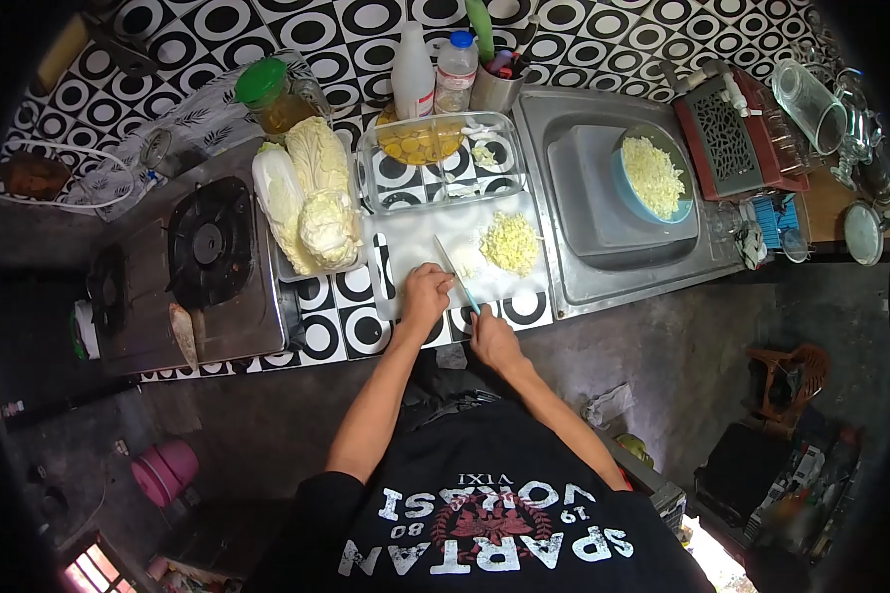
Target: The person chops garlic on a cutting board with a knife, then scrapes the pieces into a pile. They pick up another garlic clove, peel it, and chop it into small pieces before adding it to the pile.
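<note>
My right hand point(494, 337) is closed on the handle of a knife point(456, 271), its blade pointing up and left over a white cutting board point(415, 240). Beside the blade, on the left, my left hand point(427, 294) has its fingers bent together at the board's lower part; what they hold is too small to make out. A few pale pieces lie by the blade. To the right on the board sits a pile of chopped pale-yellow vegetable point(509, 243). Whole cabbages point(318, 193) rest in a tray left of the board.
Behind the board is a clear container point(374, 170), with bottles point(412, 74) beyond it. The sink point(547, 237) at right holds a tub and a blue bowl point(626, 188) of chopped vegetable. A gas stove point(242, 321) stands left; a rack point(719, 138) stands far right.
</note>
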